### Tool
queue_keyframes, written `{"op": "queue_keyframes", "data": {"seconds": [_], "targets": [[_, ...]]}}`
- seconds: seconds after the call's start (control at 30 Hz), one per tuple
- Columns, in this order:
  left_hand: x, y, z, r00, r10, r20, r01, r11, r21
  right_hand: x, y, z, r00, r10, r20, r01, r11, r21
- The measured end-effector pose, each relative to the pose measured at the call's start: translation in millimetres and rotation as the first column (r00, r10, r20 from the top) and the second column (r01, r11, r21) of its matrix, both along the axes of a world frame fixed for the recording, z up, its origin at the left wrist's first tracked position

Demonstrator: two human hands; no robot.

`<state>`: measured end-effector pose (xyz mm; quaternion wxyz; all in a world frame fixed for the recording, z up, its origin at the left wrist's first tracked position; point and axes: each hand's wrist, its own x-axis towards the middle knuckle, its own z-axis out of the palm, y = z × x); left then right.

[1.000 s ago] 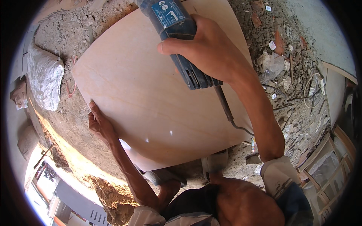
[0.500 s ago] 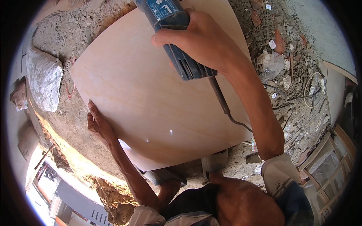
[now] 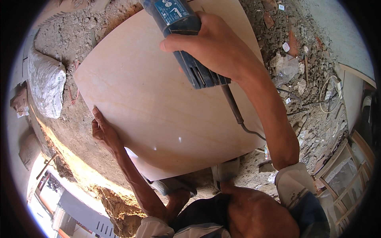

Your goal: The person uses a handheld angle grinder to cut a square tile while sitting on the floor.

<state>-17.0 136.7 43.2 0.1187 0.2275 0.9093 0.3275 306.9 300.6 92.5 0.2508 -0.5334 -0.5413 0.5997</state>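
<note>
Plainly holding the power tool (image 3: 174, 20) lengthwise from eleven to five o'clock over the tile (image 3: 139, 91), in wrapped fingers of the right hand (image 3: 216, 47); pinching the tile's eight-o'clock edge with the left hand (image 3: 105, 131).

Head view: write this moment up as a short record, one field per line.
Right hand: wrapped around the body of a power tool
Tool front: beyond the top of the picture, so contact with the slab can't be told
Cord: runs from the tool's near end toward the right forearm
Left hand: at the slab's left edge, thumb on top
Ground right: rubble
Ground left: pale sack
</note>
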Motion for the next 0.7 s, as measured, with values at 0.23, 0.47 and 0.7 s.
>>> {"op": "queue_keyframes", "data": {"seconds": [0.23,0.47,0.7], "targets": [[0.3,0.4,0.3,1.0,-0.003,0.005,0.003,1.0,0.003,0.8,2.6,0.1,0.999,0.003,-0.034,-0.003,1.0,-0.01],[-1.8,-1.0,-2.5,1.0,-0.002,0.012,0.002,1.0,0.021,0.5,3.7,0.6,1.0,0.001,-0.008,-0.001,1.0,-0.019],[-1.0,-0.9,-1.1,1.0,0.005,0.019,-0.005,1.0,0.02,2.6,0.6,0.7,1.0,0.008,-0.013,-0.008,1.0,-0.016]]}}
